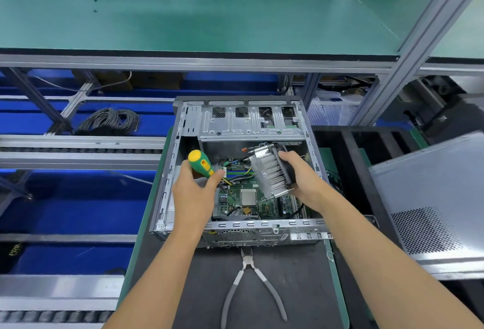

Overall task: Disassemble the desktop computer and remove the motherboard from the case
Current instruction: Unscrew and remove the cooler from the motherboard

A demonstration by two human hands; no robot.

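Observation:
An open grey computer case (237, 226) lies on its side on a dark mat. Inside sits the green motherboard (235, 197) with its bare silver CPU (248, 197) showing. My right hand (301, 176) grips a finned aluminium heatsink with its black fan (269, 171), tilted and lifted above the board; a black cable trails from it. My left hand (195, 192) holds a green and yellow screwdriver (202, 163) over the case's left side, handle up, tip hidden behind my fingers.
Grey-handled cutters (251, 284) lie on the mat in front of the case. The removed side panel (429, 197) rests at the right over a black tray. A coil of grey cable (110, 120) lies at the left. A green shelf (209, 14) spans above.

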